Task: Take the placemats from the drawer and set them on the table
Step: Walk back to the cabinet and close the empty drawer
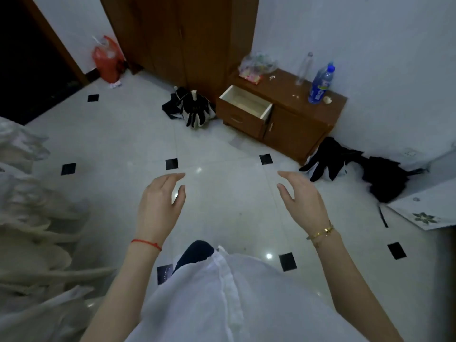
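While both hands [160, 201] [303, 198] hover, grip apart — drawer [245, 104] open, umbrellas [195, 108] beside cabinet [296, 124].

White floor [222, 213] with black diamonds; brown cabinet [296, 129].

A blue-capped plastic bottle [320, 82] and clear empty bottle [304, 67] stand on the brown wooden cabinet [296, 122]; a red plastic bag [107, 59] leans against the white wall [74, 28].
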`<state>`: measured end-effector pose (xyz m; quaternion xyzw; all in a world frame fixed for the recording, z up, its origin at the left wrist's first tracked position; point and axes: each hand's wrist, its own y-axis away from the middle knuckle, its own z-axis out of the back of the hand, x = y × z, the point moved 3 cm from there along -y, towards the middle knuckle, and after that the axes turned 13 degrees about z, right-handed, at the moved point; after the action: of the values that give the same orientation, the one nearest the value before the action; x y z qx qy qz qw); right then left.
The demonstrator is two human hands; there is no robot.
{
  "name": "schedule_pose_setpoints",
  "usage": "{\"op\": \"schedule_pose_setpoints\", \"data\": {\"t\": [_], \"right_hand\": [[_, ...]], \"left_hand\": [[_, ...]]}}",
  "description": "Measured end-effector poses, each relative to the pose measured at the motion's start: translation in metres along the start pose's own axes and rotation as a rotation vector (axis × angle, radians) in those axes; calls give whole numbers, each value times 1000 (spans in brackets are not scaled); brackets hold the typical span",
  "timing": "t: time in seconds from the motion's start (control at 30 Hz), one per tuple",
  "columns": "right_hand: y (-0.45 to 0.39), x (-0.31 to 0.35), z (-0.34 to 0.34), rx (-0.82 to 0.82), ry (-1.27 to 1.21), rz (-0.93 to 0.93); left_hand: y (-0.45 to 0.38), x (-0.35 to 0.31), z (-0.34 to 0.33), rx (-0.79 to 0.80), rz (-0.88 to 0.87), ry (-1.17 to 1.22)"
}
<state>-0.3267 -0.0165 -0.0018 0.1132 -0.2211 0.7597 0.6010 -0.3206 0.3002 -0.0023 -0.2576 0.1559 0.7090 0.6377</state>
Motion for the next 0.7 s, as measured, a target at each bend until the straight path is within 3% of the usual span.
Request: {"op": "schedule_pose_setpoints", "data": {"t": [0.2, 0.4, 0.7], "right_hand": [[-115, -27, -40, 70, -12, 7], [-249, -41, -80, 20, -47, -52], [-421, -54, -84, -122, -25, -202]], "left_hand": [[-108, 19, -28, 1, 55, -4], [-266, 30, -41, 20, 25, 20], [-497, 4, -48, 102, -233, -60]]}}
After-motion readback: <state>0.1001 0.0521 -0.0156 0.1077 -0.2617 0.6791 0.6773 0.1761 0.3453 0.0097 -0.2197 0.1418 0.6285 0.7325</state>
